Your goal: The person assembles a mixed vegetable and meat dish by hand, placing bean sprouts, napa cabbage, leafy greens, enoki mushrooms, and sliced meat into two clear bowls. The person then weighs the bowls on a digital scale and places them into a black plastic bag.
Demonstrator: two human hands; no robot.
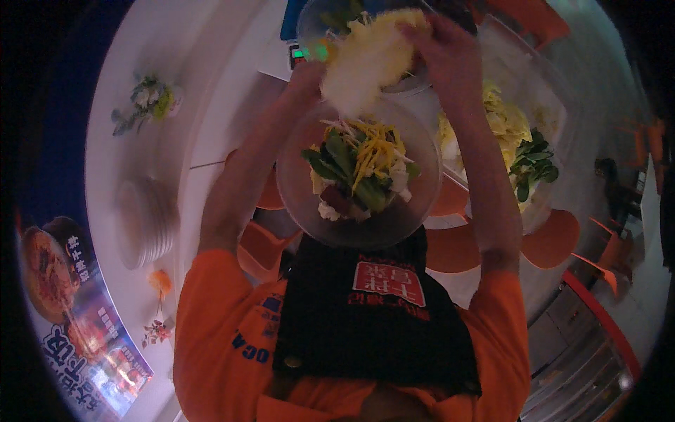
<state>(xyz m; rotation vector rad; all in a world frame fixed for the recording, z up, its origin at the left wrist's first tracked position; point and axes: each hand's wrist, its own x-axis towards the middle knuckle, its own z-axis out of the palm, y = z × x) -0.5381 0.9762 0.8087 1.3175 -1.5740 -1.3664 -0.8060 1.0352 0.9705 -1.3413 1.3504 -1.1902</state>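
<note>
A pale yellow and white leaf of napa cabbage (369, 60), blurred by motion, is stretched between my two hands. My right hand (448, 48) pinches its upper right end. My left hand (307, 79) grips it at the left side, fingers partly hidden behind the leaf. Just below hangs or stands a clear bowl (290, 179) close to my apron; which one I cannot tell. Inside are green leaves (339, 153), yellow shreds (376, 151), white shreds and white chunks. Beyond the cabbage leaf, a second clear bowl (306, 27) with some greens is partly covered.
A scale with a lit green display (299, 54) sits by the far bowl. At right, a tray (555, 91) carries napa cabbage (503, 116) and dark leafy greens (533, 163). Stacked plates (144, 224) and a small plant (148, 98) stand on the left counter. Orange chairs (453, 247) are beneath.
</note>
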